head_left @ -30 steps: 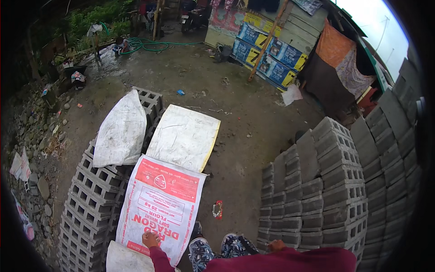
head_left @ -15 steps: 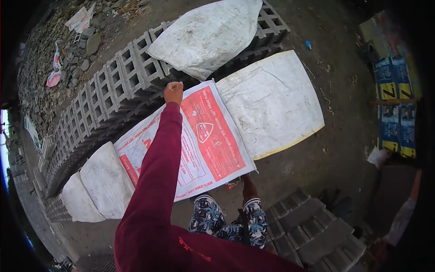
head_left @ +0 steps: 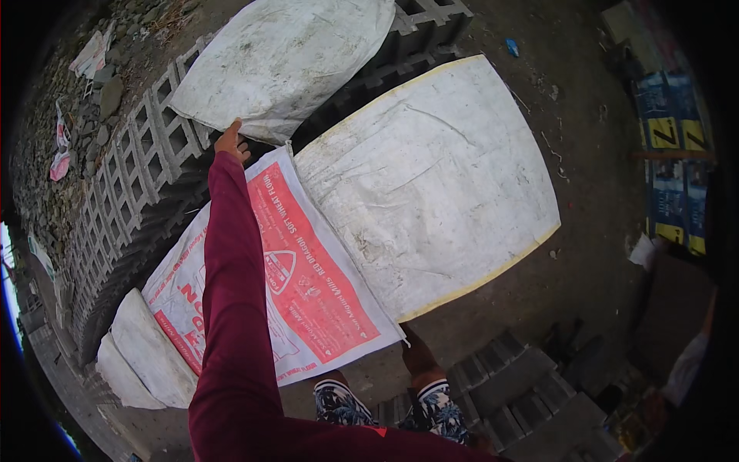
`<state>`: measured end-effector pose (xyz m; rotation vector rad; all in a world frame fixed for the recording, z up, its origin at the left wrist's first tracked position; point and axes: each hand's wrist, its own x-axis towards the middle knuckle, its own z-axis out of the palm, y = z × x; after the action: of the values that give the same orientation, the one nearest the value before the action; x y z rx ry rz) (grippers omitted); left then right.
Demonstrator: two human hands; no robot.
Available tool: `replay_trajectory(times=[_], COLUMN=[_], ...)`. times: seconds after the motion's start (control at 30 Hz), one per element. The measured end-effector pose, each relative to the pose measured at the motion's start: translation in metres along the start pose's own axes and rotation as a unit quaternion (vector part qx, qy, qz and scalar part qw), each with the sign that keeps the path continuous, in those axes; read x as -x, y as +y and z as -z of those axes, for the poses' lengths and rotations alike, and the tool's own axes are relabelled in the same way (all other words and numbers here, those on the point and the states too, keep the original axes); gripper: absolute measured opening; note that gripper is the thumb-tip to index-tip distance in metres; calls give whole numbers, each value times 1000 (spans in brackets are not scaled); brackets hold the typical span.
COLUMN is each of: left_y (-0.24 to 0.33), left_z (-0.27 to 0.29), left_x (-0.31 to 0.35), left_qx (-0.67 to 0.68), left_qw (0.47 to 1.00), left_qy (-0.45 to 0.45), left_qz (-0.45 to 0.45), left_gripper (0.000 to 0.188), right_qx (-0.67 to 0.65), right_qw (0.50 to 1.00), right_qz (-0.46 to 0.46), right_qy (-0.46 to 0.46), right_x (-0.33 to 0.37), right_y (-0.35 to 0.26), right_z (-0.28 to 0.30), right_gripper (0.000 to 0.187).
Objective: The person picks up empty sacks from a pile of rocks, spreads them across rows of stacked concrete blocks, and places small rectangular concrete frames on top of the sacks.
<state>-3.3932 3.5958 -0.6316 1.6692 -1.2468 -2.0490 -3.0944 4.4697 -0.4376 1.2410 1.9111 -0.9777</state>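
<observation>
My left hand (head_left: 232, 144) reaches out in a maroon sleeve (head_left: 235, 269) across a red-and-white printed woven sack (head_left: 319, 296). Its fingers are apart, and one stretched finger meets the lower edge of a dirty white sack (head_left: 285, 61) draped over the hollow concrete blocks (head_left: 142, 158). I cannot make out any grip on that sack. The printed sack lies spread flat, its right side along a larger white sack with yellow edging (head_left: 431, 185). Folded white sacks (head_left: 150, 350) lie at its left end. My right hand is out of view.
Stacked grey blocks (head_left: 508, 393) stand at the lower right, beside my legs in patterned shorts (head_left: 339, 400). Stones and scraps of sack cover the ground at the upper left. Blue-and-yellow packages (head_left: 670, 200) hang at the far right.
The view has shifted, so the sacks appear further left and lower. My left hand has gone from closed fingers near the printed sack's upper edge to spread fingers at the white sack's edge.
</observation>
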Motion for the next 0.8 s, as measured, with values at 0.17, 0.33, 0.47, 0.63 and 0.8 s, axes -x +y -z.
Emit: replay_trajectory(times=[0.17,0.33,0.47,0.63,0.8], left_y=[50,186,328,390,332], left_z=[-26,-74,-16,101,219], left_x=[32,148,330,543,694], left_qx=[165,245,252,224,145], left_qw=[965,893,815,705,704], left_qy=[-48,-238,-337,-475,-478], left_qz=[-196,-292,-398,-477,-505], left_gripper=[26,20,27,26,21], right_qx=[106,189,-18,-5,-27], right_qw=[993,965,945,806,559], right_qz=[48,176,312,575,828], right_qy=[-12,52,98,141,-16], right_x=[48,126,170,437,666], right_y=[11,17,-18,-205,-241], right_z=[-20,-25,-46,-122,-202], right_gripper=[23,25,27,48,87])
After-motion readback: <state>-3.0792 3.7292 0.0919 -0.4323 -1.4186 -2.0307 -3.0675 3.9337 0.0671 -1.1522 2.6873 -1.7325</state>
